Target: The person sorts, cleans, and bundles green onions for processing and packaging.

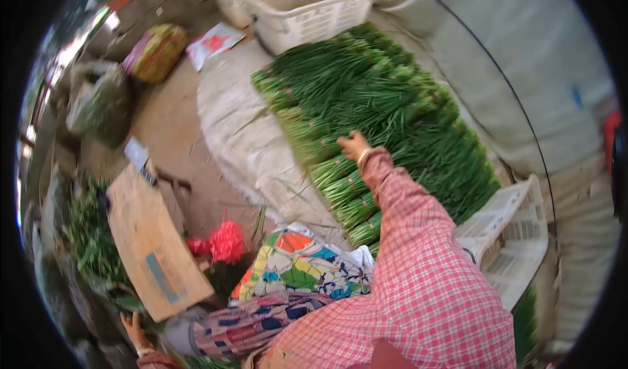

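Note:
My right hand [354, 146] reaches out over tied bundles of long green chives [383, 101], laid in rows on a pale sheet. Its fingers look apart, with the fingertips close over the stem ends and nothing visible in them. Small reddish ties ring several bundles [350, 184] nearer to me. Down at the lower left, my left hand [135, 332] has its fingers spread and holds nothing. It is beside the near end of a wooden board [152, 238]. A knife with a broad blade [139, 158] lies at the board's far end.
White plastic crates stand behind the chives [314, 19] and at the right [517, 245]. A ball of red twine [227, 241] lies right of the board. Loose greens [98, 238] are on its left. Filled bags [101, 107] stand at the back left. A pale sheet [235, 120] covers the floor.

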A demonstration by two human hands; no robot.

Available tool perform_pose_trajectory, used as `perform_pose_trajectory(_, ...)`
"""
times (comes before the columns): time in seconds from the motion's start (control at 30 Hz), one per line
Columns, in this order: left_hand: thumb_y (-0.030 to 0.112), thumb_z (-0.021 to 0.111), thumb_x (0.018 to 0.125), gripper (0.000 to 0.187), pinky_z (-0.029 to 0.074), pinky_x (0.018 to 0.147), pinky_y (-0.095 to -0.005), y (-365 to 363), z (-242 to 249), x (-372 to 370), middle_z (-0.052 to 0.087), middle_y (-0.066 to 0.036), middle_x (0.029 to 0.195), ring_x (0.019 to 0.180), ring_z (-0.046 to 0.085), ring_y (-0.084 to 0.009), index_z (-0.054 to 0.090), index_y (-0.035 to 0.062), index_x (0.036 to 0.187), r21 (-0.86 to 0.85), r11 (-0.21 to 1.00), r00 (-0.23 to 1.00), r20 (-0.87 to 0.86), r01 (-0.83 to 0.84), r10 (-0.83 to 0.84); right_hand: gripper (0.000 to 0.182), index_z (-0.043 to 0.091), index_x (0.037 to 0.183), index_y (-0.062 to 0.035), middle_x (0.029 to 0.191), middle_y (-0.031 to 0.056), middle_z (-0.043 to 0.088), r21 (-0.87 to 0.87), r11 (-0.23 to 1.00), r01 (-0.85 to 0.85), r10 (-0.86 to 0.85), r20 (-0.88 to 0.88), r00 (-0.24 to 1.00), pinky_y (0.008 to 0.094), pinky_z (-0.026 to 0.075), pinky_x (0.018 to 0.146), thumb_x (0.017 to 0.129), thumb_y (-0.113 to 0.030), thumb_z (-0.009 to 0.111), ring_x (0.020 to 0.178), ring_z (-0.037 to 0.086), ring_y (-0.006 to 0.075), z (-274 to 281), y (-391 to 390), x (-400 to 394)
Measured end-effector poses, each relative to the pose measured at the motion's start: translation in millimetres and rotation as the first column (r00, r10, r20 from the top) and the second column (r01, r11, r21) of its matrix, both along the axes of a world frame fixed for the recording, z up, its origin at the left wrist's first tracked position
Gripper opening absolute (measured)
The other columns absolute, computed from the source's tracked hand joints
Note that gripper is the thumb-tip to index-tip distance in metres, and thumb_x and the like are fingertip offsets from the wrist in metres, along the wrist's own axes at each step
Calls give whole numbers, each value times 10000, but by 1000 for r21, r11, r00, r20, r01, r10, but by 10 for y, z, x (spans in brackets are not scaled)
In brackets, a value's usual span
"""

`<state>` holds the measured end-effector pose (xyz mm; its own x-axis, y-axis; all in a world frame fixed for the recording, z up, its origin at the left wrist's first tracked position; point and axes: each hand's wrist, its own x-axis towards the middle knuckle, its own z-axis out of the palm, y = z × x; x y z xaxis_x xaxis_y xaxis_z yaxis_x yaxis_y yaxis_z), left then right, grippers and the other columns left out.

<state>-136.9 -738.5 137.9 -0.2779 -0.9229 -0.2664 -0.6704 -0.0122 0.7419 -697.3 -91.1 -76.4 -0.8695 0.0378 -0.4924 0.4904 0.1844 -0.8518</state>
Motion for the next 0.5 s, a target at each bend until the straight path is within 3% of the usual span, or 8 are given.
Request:
perform_pose_trajectory(0.03,243,640,782,749,246,1016,-394,-173,-157,276,234,-201,1391,1244,308,-285,210,120,1383,7,1000,1000,-11,5,-5,704,272,1295,-62,1013,196,556,-121,991,-62,77,120,990,447,485,720,739,-165,692,899,575,309,455,-518,421)
perform_pose_trajectory(0.07,226,636,787,735,272,1005,-373,-290,-292,535,245,-200,1384,1236,319,-278,216,107,1379,41,997,995,-78,67,-63,614,357,1221,0,879,153,586,-247,958,-148,170,68,983,366,488,587,734,-188,679,703,583,230,456,-850,609)
perform_pose_trajectory(0.1,208,632,792,721,298,994,-352,-323,-378,783,256,-199,1378,1228,330,-270,223,94,1375,69,990,984,-144,119,-108,538,361,1218,0,815,135,582,-264,940,-218,219,-27,975,329,481,552,774,-141,629,653,574,194,520,-1195,782)
perform_pose_trajectory(0.17,206,629,795,703,283,1001,-348,49,-292,1070,276,-189,1370,1238,318,-262,242,89,1370,29,998,994,-98,55,-52,449,419,1188,-15,752,97,590,-338,824,-454,441,-120,889,280,492,579,799,-152,598,659,576,166,471,-1629,874)
perform_pose_trajectory(0.3,198,623,801,688,248,1019,-354,925,-88,1288,255,-182,1388,1278,258,-256,253,91,1371,15,986,982,-87,-169,169,233,582,985,-9,713,30,571,-315,670,-672,662,-155,733,221,425,510,820,-173,565,549,509,99,1283,-2637,1413)
perform_pose_trajectory(0.33,185,614,805,689,239,1027,-351,1129,-8,1230,227,-187,1398,1291,234,-263,238,90,1375,57,965,965,-50,-254,257,213,620,862,-25,642,19,546,-242,631,-737,718,-177,673,215,370,446,796,-226,597,486,464,80,1343,-2834,1497)
perform_pose_trajectory(0.43,159,594,813,684,250,1023,-351,1469,-287,1673,216,-184,1407,1292,230,-272,215,41,1371,156,907,916,-32,-391,400,229,625,782,-41,580,7,512,-8,611,-792,791,-37,611,222,332,410,763,-268,634,448,423,77,1175,-3417,1619)
perform_pose_trajectory(0.5,151,576,819,661,253,1022,-346,1854,-622,2070,226,-172,1405,1286,242,-270,223,19,1362,255,820,842,-42,-512,538,238,613,747,-39,560,10,510,85,609,-789,788,54,614,233,327,397,744,-273,654,461,437,83,601,-3556,1568)
